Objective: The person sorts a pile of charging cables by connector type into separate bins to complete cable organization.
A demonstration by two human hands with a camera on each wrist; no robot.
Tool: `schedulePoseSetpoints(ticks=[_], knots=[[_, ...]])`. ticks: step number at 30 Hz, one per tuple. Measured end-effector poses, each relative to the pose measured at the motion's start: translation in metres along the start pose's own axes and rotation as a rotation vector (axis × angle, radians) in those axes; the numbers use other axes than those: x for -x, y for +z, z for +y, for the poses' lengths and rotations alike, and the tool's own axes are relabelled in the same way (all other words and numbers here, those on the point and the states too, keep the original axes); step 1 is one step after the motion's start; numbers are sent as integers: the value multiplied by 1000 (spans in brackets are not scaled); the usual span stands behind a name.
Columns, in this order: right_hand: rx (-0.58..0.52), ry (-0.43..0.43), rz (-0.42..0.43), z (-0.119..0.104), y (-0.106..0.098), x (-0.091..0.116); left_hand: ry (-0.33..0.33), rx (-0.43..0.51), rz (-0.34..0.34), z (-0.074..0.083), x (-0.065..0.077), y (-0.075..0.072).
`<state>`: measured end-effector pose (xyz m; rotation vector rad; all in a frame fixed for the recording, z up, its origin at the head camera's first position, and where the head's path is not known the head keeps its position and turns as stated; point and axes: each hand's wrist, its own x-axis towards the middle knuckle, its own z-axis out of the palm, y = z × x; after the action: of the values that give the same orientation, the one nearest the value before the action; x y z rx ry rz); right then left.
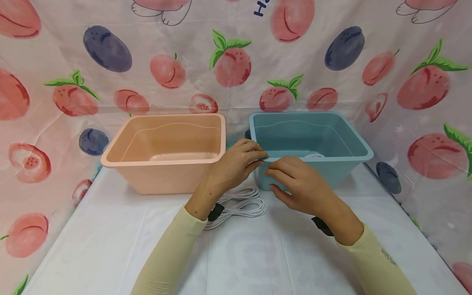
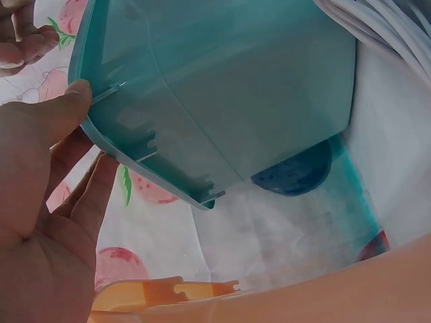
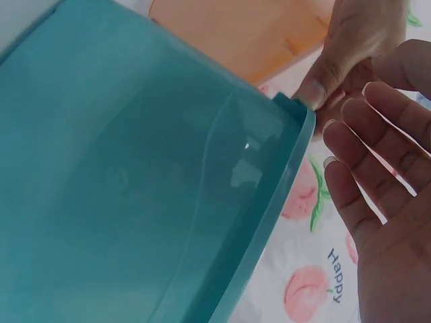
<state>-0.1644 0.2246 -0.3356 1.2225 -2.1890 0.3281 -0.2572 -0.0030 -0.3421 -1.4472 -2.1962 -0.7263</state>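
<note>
My left hand pinches the near left corner of the blue-green plastic bin by its rim. In the left wrist view the thumb presses the outer side of that rim, with fingers behind it. My right hand is beside the same corner, its fingers loosely bent and holding nothing. In the right wrist view those fingers are spread a little way off the rim. A bundle of white cable lies on the table below the left wrist. Some white cable shows inside the blue-green bin.
An orange bin stands to the left, with a gap between it and the blue-green bin. Both stand on a table with a white cover. A fruit-print cloth hangs behind and along the sides.
</note>
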Motion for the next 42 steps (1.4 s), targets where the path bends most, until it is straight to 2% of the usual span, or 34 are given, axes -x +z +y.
schedulePoseSetpoints(ticks=[8,16,32,42], knots=[[6,-11,-61,-7,11,-1,-5,-5,-5,0,0,0],[11,-47,-73,-14,25,-3,-7,4,-9,2,0,0],[2,-46,-128,-34,63,-5,-16,0,-12,0,2,1],[-14,-54,-161,-38,81,-4,-12,6,-11,1,0,0]])
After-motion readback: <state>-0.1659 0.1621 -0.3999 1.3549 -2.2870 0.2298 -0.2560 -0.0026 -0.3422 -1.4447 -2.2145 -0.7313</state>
